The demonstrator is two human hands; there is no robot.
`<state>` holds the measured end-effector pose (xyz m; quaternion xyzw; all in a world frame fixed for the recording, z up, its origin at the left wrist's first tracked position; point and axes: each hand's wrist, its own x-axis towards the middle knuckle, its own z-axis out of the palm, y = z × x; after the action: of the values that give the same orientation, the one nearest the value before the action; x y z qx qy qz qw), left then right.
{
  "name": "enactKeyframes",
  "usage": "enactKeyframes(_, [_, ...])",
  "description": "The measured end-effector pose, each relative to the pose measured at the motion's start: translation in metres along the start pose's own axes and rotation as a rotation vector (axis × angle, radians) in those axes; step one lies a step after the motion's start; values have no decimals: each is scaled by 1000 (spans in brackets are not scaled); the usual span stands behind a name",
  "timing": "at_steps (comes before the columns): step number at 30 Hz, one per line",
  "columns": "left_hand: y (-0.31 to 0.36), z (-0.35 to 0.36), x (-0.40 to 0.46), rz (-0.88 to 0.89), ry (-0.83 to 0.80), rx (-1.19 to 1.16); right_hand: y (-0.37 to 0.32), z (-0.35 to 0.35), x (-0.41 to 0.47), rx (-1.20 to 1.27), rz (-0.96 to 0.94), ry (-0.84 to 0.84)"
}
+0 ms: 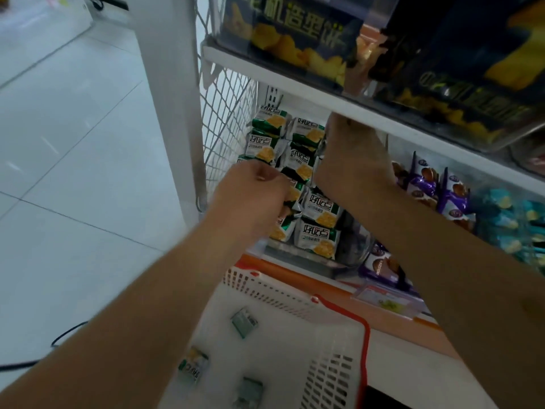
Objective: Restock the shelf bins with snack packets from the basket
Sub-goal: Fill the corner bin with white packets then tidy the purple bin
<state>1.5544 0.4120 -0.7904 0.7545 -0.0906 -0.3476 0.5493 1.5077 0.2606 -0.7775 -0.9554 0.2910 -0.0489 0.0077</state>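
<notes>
A clear shelf bin [352, 246] is packed with several green-and-white snack packets [318, 237]. My left hand [253, 187] reaches into the left side of the pile, its fingers curled round a green packet [290, 199]. My right hand [351, 152] is deeper in the bin under the upper shelf, fingertips hidden among the packets; what it holds does not show. Below, the white basket [283, 293] with a red handle holds three loose green packets [243, 321].
The upper shelf [295, 84] carries dark chip bags close above my hands. Purple packets [442, 190] and blue ones [507, 219] fill bins to the right. A wire mesh panel [224, 119] closes the shelf's left end. A black cable [65, 335] lies on the tiled floor.
</notes>
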Motion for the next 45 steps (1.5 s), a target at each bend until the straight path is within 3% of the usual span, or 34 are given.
enactKeyframes(3, [7,-16,-21,-78,-213,9,-8,-8,-55,346,-170,-3])
enactKeyframes(6, [-9,-26,-35,-195,-420,224,-10,8,-106,616,-220,-231])
enactKeyframes(10, [-87,-28,-38,-395,-521,603,-20,75,-142,361,-254,-695])
enactKeyframes(13, [-174,-24,-41,-363,-509,843,-18,147,-169,121,-226,-966])
enactKeyframes(16, [-254,-22,-42,-450,-501,982,-14,218,-192,-14,-180,-899])
enactKeyframes(20, [-343,-12,-31,-523,-502,1071,-21,308,-219,194,62,-1054])
enactKeyframes(25, [-417,5,-19,-492,-544,1224,-23,380,-241,252,1,-950])
enactKeyframes(29, [-445,10,-13,-519,-479,1201,-27,402,-247,192,-18,-903])
enactKeyframes(35, [-457,6,-10,-359,-445,1267,-11,389,-257,24,-71,-882])
enactKeyframes(38, [-457,6,-6,-339,-435,1293,13,376,-272,122,155,-955])
enactKeyframes(42, [-444,25,-2,-371,-358,1082,35,382,-287,465,935,-1091])
enactKeyframes(45, [-443,51,-5,-468,-405,939,32,390,-301,553,1139,-1294])
